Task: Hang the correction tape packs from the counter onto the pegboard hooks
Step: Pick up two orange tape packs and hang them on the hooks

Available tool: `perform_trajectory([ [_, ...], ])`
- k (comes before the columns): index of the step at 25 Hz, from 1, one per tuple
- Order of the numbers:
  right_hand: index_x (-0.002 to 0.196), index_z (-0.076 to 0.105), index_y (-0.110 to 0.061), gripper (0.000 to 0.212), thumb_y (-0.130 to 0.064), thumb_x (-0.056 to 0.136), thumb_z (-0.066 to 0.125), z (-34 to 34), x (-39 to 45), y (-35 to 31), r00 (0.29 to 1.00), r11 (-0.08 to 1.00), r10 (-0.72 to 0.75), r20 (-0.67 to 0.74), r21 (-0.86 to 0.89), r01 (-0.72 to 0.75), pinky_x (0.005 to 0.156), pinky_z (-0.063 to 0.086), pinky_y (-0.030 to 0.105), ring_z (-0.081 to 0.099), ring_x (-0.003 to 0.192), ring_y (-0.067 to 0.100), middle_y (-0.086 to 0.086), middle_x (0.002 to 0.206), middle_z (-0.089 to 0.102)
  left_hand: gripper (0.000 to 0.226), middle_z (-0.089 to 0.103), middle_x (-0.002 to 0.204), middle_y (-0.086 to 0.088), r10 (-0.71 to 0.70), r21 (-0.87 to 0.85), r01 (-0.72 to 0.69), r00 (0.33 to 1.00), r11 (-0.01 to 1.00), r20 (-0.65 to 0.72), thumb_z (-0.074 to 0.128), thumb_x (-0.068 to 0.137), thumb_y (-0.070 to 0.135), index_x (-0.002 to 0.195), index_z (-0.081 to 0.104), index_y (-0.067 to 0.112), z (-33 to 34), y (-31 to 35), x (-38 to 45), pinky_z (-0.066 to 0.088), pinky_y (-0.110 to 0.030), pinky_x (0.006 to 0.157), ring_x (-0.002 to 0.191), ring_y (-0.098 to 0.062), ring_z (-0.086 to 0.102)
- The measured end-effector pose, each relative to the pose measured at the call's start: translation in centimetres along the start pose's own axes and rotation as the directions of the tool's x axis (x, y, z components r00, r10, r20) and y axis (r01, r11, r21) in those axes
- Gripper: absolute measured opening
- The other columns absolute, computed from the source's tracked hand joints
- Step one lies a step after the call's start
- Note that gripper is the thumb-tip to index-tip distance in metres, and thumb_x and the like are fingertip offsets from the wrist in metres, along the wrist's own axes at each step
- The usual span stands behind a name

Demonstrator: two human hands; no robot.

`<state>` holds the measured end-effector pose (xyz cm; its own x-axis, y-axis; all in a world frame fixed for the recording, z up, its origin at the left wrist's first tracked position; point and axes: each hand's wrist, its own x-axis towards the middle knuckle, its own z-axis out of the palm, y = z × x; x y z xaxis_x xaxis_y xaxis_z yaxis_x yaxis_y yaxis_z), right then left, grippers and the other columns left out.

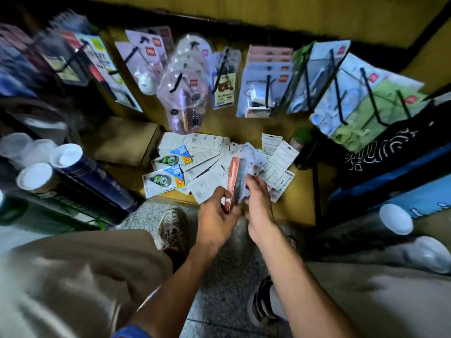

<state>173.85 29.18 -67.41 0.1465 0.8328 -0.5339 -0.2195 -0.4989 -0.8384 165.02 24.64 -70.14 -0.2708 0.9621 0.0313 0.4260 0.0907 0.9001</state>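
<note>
Head view, surface: yellow-brown tabletop above speckled grey floor; pegboard hooks carry hanging goods.
Packs: correction tape packs lie scattered flat on the tabletop.
Hands: left hand and right hand together clamp a held stack, edge-on, long axis pointing away toward the hooks.

Dim, wide-angle view from a head camera, dark at the corners.

Light falls mostly on the middle, where the white packs on the bench are brightest. Edges bend and smear; the hanging goods at upper left and the trousers below are blurred.
</note>
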Motion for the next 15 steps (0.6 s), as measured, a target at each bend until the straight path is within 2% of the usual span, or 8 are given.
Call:
perform_trajectory([
  [2,0.122,0.059,-0.030,0.040,-0.038,0.084,0.071,-0.6,-2.7,-1.0,0.997,0.998,0.020,0.069,0.054,-0.024,0.079,0.053,0.031,0.065,0.106,0.017,0.000,0.121,0.067,0.022,0.066,0.068,-0.003,0.115,0.095,-0.120,0.992,0.988,0.053,0.069,0.074,0.023,0.094,0.059,0.018,-1.3,2.2,-2.2,0.049,-0.032,0.054,0.059,-0.025,0.060],
  [4,0.125,0.057,-0.025,0.054,-0.023,0.077,0.080,-1.3,-4.8,-1.9,0.997,0.985,0.048,0.061,0.161,-0.057,0.064,0.056,0.026,0.071,0.086,0.016,0.003,0.110,0.072,0.037,0.070,0.095,-0.013,0.309,0.271,-0.341,0.938,0.900,0.157,0.072,0.074,0.017,0.109,0.064,0.008,-2.2,3.8,-4.0,0.053,-0.040,0.064,0.079,-0.034,0.064],
  [6,0.119,0.060,-0.013,0.048,-0.004,0.075,0.078,-1.9,-6.3,-2.6,0.995,0.965,0.091,0.033,0.244,-0.097,0.050,0.053,0.023,0.070,0.064,0.016,0.009,0.090,0.074,0.046,0.069,0.107,-0.019,0.463,0.430,-0.540,0.842,0.724,0.278,0.077,0.071,0.013,0.114,0.066,0.002,-2.9,5.2,-5.2,0.055,-0.040,0.064,0.082,-0.038,0.065],
  [8,0.107,0.063,-0.007,0.033,0.007,0.077,0.070,-2.6,-7.7,-2.9,0.989,0.944,0.145,-0.003,0.300,-0.137,0.043,0.051,0.022,0.066,0.048,0.016,0.007,0.069,0.070,0.049,0.070,0.103,-0.019,0.551,0.501,-0.656,0.752,0.565,0.362,0.081,0.062,0.012,0.108,0.070,0.002,-3.5,6.6,-5.9,0.055,-0.037,0.059,0.073,-0.038,0.065],
  [10,0.097,0.066,-0.004,0.019,0.007,0.081,0.065,-3.5,-8.9,-3.1,0.983,0.913,0.181,0.023,0.368,-0.176,0.045,0.054,0.025,0.066,0.049,0.020,0.010,0.068,0.069,0.054,0.071,0.109,-0.016,0.589,0.512,-0.719,0.687,0.470,0.425,0.082,0.056,0.015,0.108,0.071,0.006,-4.1,7.7,-6.4,0.054,-0.035,0.061,0.073,-0.036,0.065],
  [12,0.106,0.066,0.002,0.024,0.006,0.083,0.063,-4.3,-9.8,-3.7,0.985,0.884,0.154,0.077,0.435,-0.172,0.060,0.056,0.033,0.068,0.070,0.031,0.023,0.094,0.070,0.052,0.068,0.123,-0.007,0.600,0.483,-0.727,0.682,0.488,0.419,0.074,0.062,0.027,0.113,0.070,0.017,-5.0,8.5,-6.6,0.051,-0.037,0.069,0.080,-0.030,0.062],
  [13,0.112,0.065,0.002,0.029,0.005,0.083,0.063,-4.6,-10.0,-4.2,0.987,0.875,0.131,0.097,0.456,-0.161,0.068,0.056,0.038,0.067,0.081,0.035,0.026,0.105,0.068,0.051,0.064,0.131,-0.001,0.590,0.429,-0.691,0.721,0.581,0.362,0.069,0.065,0.034,0.116,0.069,0.024,-5.4,8.7,-6.7,0.050,-0.038,0.076,0.087,-0.025,0.060],
  [15,0.108,0.068,-0.002,0.027,0.003,0.082,0.064,-5.1,-10.4,-5.4,0.986,0.864,0.061,0.155,0.486,-0.130,0.075,0.055,0.044,0.067,0.088,0.037,0.025,0.110,0.068,0.060,0.050,0.145,0.007,0.474,0.236,-0.512,0.857,0.826,0.201,0.071,0.067,0.044,0.125,0.059,0.034,-6.0,8.5,-6.8,0.042,-0.036,0.097,0.115,-0.014,0.051],
])
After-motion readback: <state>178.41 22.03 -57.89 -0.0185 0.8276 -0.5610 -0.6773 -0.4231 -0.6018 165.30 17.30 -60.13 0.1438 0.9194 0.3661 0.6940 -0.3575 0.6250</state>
